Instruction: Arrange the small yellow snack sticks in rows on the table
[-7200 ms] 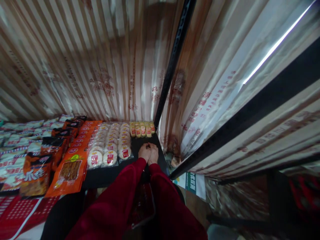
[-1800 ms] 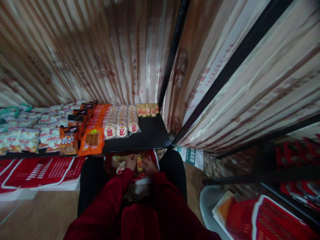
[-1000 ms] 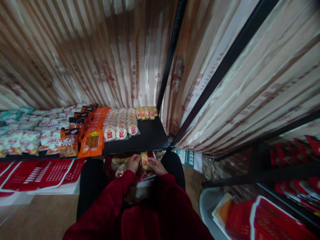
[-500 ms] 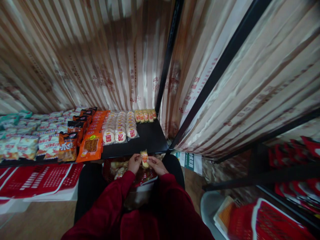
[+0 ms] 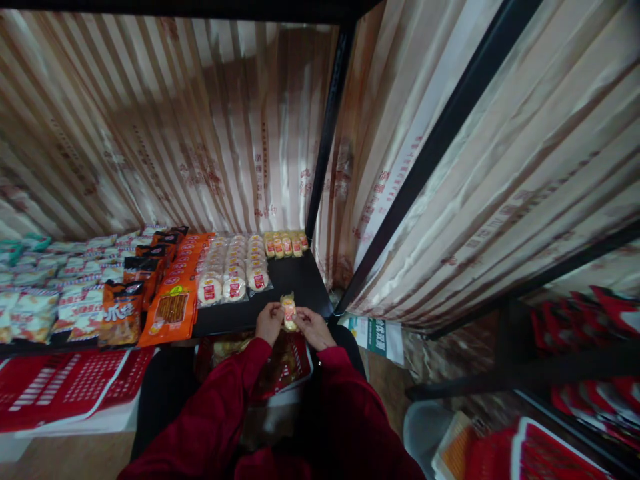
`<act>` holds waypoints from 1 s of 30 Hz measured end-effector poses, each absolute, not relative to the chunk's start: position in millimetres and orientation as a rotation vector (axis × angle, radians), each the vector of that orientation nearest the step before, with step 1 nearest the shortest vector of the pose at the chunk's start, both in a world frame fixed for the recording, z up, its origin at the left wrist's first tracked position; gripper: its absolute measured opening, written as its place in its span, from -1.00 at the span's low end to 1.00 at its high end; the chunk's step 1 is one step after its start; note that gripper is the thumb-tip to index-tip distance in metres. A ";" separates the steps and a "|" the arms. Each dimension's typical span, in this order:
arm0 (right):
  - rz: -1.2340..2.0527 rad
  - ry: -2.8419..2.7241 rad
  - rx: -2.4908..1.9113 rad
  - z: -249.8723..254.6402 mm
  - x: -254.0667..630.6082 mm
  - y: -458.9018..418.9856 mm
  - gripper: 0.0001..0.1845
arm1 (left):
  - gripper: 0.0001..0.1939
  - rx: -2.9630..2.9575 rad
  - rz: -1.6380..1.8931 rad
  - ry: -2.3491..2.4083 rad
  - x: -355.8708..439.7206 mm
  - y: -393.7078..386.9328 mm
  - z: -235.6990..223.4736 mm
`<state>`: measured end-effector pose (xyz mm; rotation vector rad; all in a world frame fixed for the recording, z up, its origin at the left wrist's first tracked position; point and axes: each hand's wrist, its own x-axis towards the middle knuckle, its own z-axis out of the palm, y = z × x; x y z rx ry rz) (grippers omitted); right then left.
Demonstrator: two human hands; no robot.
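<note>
A small wrapped snack cake [image 5: 289, 312], yellowish with a red label, is held upright between my two hands at the shelf's front edge. My left hand [image 5: 270, 323] pinches its left side, and my right hand [image 5: 313, 328] grips its right side. Beyond them, at the back corner of the black shelf [image 5: 295, 277], stand several matching yellow packs [image 5: 285, 245] in a row. Left of these lie rows of round white wrapped cakes [image 5: 234, 280] with red labels. Below my hands, between my knees, sits a red basket [image 5: 300, 360] with wrapped packs inside, partly hidden by my forearms.
Orange snack bags [image 5: 173, 310], dark-topped orange bags [image 5: 121, 317] and white bags [image 5: 33, 317] fill the shelf's left. Black frame posts [image 5: 330, 133] rise before a pleated curtain [image 5: 225, 133]. Red baskets [image 5: 65, 387] stand beneath the shelf; another [image 5: 550, 453] is at the lower right.
The view has tilted up slightly, so the shelf sits lower and a bit further left in the picture. Both hands keep hold of the snack cake, now more over the shelf's front edge.
</note>
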<state>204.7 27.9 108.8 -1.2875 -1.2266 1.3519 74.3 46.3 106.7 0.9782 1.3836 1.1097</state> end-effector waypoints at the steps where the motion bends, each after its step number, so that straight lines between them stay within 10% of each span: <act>1: 1.324 -1.242 -1.300 108.1 205.9 31.1 -0.62 | -0.90 0.964 1.114 1.384 76.5 49.5 108.3; 30: 0.671 -1.448 -1.835 109.0 221.5 106.7 -0.68 | -0.83 1.347 1.026 1.701 114.3 137.5 119.4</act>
